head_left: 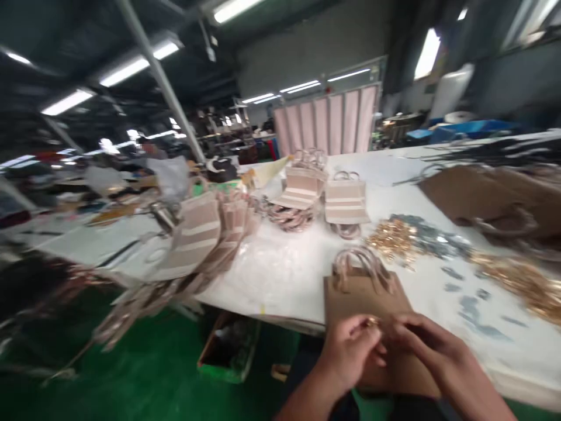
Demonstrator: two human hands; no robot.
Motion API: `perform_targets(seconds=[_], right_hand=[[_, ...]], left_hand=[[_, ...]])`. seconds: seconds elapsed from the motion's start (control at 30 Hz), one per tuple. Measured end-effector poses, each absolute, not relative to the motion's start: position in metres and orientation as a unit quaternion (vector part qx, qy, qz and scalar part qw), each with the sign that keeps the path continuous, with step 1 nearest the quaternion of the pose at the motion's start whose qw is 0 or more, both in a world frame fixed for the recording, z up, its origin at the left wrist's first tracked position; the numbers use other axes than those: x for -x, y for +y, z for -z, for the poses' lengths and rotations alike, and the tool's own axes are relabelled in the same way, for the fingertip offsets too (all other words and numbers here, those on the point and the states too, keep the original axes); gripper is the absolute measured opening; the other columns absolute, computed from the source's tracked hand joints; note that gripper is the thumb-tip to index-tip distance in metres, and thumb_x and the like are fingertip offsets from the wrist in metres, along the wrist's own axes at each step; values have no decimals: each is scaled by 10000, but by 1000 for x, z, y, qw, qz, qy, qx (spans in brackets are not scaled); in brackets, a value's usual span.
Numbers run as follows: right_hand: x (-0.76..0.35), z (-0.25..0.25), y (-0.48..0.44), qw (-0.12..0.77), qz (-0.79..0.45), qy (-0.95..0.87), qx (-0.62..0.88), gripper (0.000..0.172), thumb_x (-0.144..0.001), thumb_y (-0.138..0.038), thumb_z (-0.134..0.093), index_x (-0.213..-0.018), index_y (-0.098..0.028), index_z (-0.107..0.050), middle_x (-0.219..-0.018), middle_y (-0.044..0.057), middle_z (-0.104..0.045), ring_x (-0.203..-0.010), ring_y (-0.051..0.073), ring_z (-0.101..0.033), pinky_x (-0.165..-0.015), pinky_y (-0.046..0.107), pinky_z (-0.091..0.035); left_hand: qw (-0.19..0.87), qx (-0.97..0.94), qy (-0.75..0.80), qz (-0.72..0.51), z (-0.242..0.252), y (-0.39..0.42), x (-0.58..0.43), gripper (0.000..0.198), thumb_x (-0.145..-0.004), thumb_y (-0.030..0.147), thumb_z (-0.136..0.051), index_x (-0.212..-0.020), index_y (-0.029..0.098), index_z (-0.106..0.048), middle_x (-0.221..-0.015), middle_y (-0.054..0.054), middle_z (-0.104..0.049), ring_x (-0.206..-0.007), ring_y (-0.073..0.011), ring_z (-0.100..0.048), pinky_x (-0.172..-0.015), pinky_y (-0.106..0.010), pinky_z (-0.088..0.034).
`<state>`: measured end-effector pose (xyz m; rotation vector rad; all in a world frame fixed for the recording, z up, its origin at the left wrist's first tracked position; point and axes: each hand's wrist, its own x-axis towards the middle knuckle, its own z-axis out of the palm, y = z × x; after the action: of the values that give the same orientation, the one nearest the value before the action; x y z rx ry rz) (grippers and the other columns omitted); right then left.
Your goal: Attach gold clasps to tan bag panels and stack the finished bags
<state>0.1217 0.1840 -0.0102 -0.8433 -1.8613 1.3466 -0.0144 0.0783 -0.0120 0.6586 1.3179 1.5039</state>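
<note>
A brown bag panel (368, 298) with rope-like handles (357, 266) lies at the table's front edge and hangs over it towards me. Over its lower part, my left hand (353, 351) is closed, pinching a small gold metal fitting (372, 322) between thumb and forefinger. Close to its right, my right hand (432, 345) has its fingers bent and pressed together. Whatever those fingers hold, if anything, is hidden. Beyond the panel lie a heap of small gold fittings (392, 238) and a heap of flat grey metal pieces (438, 240).
Striped bag pieces hang over the table's left edge in a stack (197, 234); more striped pieces (302, 187) stand farther back. Large brown panels (482, 199) and another gold heap (521, 283) lie right. Below is an open box (230, 348) on the green floor.
</note>
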Motion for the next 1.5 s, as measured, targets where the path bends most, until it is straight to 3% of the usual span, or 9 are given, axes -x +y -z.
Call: perform_targets(seconds=[0.33,0.47,0.67,0.77,0.87,0.93,1.03,1.3,1.5], right_hand=[[-128,-2,193,256,-517,-796,184,259,-1042,-416,-629,-1078,-247,-821,-1000,77,-730,-960,218,-687,-846,300,-534],[-139,-1,198,209,-526,-808,161,264,-1052,-414,-614,-1106,-244,-809,-1056,89,-726,-983,225,-685,-858,308,-530],[-144,-5,194,180,-508,-825,168,269,-1059,-423,-577,-977,-226,-741,-952,65,-701,-879,210,-667,-775,300,-504],[-143,-5,190,198,-510,-809,214,267,-1053,-444,-581,-962,-223,-699,-944,50,-689,-871,205,-647,-769,291,-485],[-141,-2,187,210,-539,-772,263,293,-1031,-487,-615,-939,-220,-690,-923,29,-678,-848,195,-625,-744,278,-464],[-139,-1,185,211,-562,-752,273,316,-1014,-509,-640,-918,-214,-700,-896,20,-674,-830,190,-614,-733,274,-457],[-136,2,180,220,-595,-723,273,342,-984,-529,-680,-904,-199,-719,-875,24,-685,-835,198,-619,-749,283,-467],[-129,1,170,283,-588,-705,277,284,-933,-495,-767,-902,-213,-764,-884,29,-715,-849,205,-654,-824,307,-508],[-129,-1,167,306,-555,-740,225,219,-1000,-437,-703,-957,-243,-793,-912,45,-730,-867,208,-680,-827,311,-517]], left_hand=[[524,-390,565,-504,9,77,35,497,-941,525,-655,-1180,93,-718,-756,-8,-591,-566,-95,-551,-553,-222,-451],[569,-392,541,-480,16,75,42,446,-972,520,-619,-1093,100,-710,-714,5,-573,-551,-80,-500,-534,-205,-405],[639,-368,493,-462,14,74,44,484,-970,588,-589,-928,114,-676,-684,-14,-579,-569,-106,-536,-523,-206,-453],[538,-397,554,-497,13,70,37,444,-961,542,-633,-1098,124,-691,-868,-72,-673,-704,-149,-640,-586,-235,-533],[348,-465,613,-536,15,65,29,435,-871,294,-785,-1281,203,-672,-1128,-86,-693,-874,-160,-686,-699,-241,-582],[245,-518,616,-540,17,62,26,369,-854,180,-785,-1212,229,-714,-1087,-52,-714,-863,-142,-691,-743,-233,-586],[174,-557,610,-537,17,60,26,195,-922,171,-722,-1106,228,-754,-993,-31,-744,-846,-130,-700,-776,-225,-582],[343,-416,594,-597,14,61,23,268,-979,371,-677,-1162,190,-751,-1080,-85,-768,-907,-186,-756,-839,-286,-628],[371,-397,582,-604,7,62,19,295,-986,408,-661,-1150,175,-741,-1008,-75,-777,-832,-174,-752,-800,-278,-632]])
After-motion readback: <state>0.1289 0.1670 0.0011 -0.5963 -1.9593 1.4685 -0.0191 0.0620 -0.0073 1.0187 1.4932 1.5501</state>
